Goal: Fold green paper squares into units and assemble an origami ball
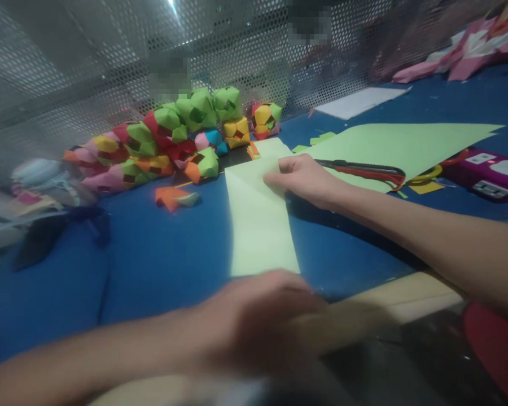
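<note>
A pale green paper strip (260, 225) stands up at a slant over the blue table, its lower edge toward me. My right hand (302, 179) pinches its upper right edge between thumb and fingers. In front of the strip's lower edge is my left hand (265, 316), smeared by motion. Its fingers are blurred, and whether they touch the paper cannot be made out. Just behind my right hand lies a black and red utility knife (364, 168), partly over a large green paper sheet (406, 144).
Folded paper balls (197, 110) in several colours are piled along the perforated metal panel (254, 51). An orange folded piece (173, 198) lies left of the strip. A purple power strip (486, 172) and a white sheet (359, 101) are on the right. The table's wooden edge (419, 290) is close by.
</note>
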